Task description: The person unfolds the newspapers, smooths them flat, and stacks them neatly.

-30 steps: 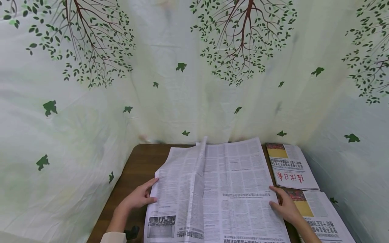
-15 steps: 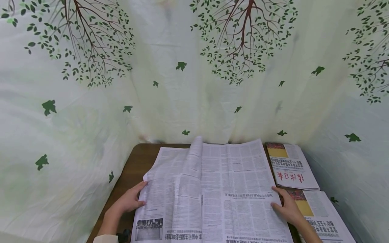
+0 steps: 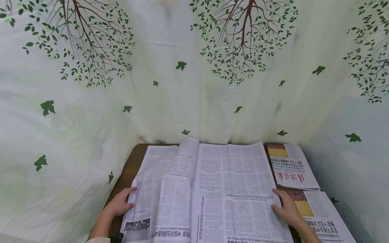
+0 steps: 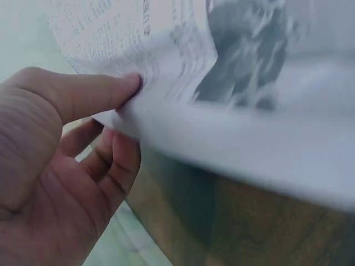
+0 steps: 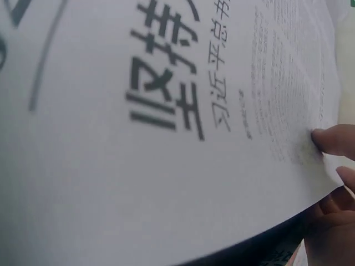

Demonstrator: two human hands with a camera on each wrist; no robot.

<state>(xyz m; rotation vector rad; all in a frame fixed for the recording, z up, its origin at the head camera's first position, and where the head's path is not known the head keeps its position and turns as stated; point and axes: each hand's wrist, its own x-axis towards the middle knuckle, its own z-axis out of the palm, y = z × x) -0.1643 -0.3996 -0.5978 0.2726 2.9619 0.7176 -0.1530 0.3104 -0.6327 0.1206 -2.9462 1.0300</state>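
A large newspaper (image 3: pixel 240 175) lies spread over the table in the head view, its left page bulging into a rolled fold near the middle. My left hand (image 3: pixel 118 204) pinches the left edge of the paper; in the left wrist view the thumb (image 4: pixel 111 91) presses on top and the fingers curl beneath, the sheet raised off the wood. At the opposite edge, my right hand (image 3: pixel 287 207) pinches the paper between thumb and fingers. The right wrist view shows that thumb (image 5: pixel 335 139) on the printed side, with the sheet's edge lifted.
Two folded newspapers with red and yellow mastheads lie along the right side: a far newspaper (image 3: pixel 291 167) and a near newspaper (image 3: pixel 325 216). Brown table (image 3: pixel 133 165) shows at the left. A leaf-patterned curtain (image 3: pixel 209 111) hangs close behind and around the table.
My left hand has moved left and slightly nearer, drawing the left page outward. The fold has shifted left and broadened, exposing more of the page beneath. My right hand has barely moved.
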